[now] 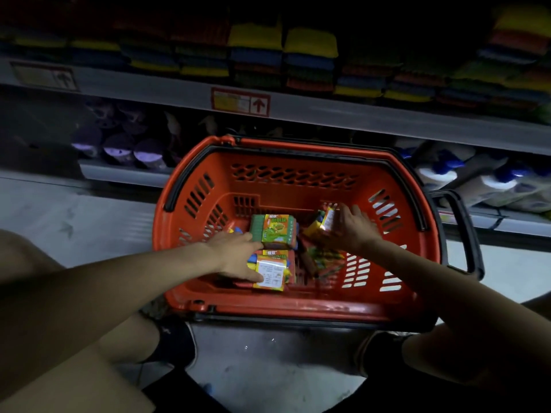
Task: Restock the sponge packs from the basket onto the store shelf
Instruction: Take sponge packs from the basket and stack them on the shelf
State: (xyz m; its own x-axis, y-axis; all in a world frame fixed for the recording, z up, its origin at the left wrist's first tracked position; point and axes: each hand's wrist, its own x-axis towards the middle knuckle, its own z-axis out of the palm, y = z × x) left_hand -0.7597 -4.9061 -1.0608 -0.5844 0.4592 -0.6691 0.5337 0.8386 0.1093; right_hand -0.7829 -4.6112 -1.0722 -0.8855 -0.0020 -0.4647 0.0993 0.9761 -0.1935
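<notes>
Packs: several sponge packs lie loose in the bottom of the basket (pixel 298 305), which stands on the floor (pixel 89 216) directly below the shelf (pixel 328 111).

Left hand (pixel 238 254): grips the near pack (pixel 272 271), thumb across the printed label, fingers over the far edge.

Right hand (pixel 354 228): laid over the right pack (pixel 323 223) with fingers spread. It cannot be told whether the grip has closed.

A middle pack (pixel 272 231) lies untouched between the two.

Handling, as judged: the packs should be light and soft, and will give under pressure. The film wrap looks glossy (likely slippery). Take hold across the short sides, thumb opposite the fingers, and squeeze only enough to stop the pack from sliding. Nothing here looks fragile.

Surroundings: the floor is pale and smooth. The shelf carries stacked sponges (pixel 256 52) in yellow, blue and orange, with a price tag (pixel 240 101) on its edge. A lower shelf holds bottles (pixel 492 183). Lighting is dim, and the upper stock is hard to make out.
</notes>
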